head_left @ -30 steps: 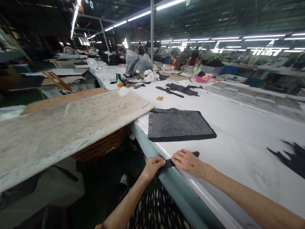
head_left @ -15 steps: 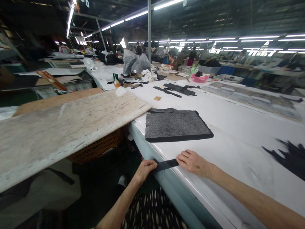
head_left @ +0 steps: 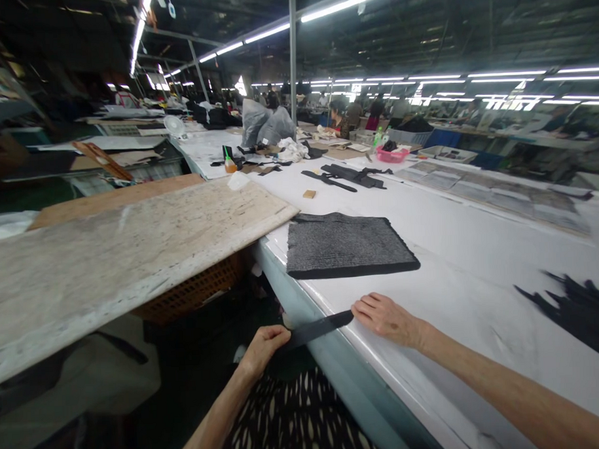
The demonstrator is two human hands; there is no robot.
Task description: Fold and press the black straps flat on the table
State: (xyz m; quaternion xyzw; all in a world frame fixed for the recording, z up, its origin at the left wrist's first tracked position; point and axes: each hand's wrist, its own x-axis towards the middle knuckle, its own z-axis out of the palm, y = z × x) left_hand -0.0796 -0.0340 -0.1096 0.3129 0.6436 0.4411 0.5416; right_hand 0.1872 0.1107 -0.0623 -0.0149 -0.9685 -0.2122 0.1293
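A narrow black fabric strip stretches across the table's front edge between my two hands. Its left end is pinched by my left hand, which hangs off the edge over the floor. My right hand, low over the white tabletop, grips the other end with fingers closed. Just beyond them lies a stack of dark grey knit fabric with a black band along its near side. More black strips lie in a loose pile at the far right.
A stained pale board juts in from the left against the table corner, above an orange crate. Farther back are a small tan block, black fabric pieces, an orange bottle and a pink basket.
My left hand has moved left and slightly down, away from my right hand, so a longer stretch of the strip shows between them. My right hand has shifted slightly right.
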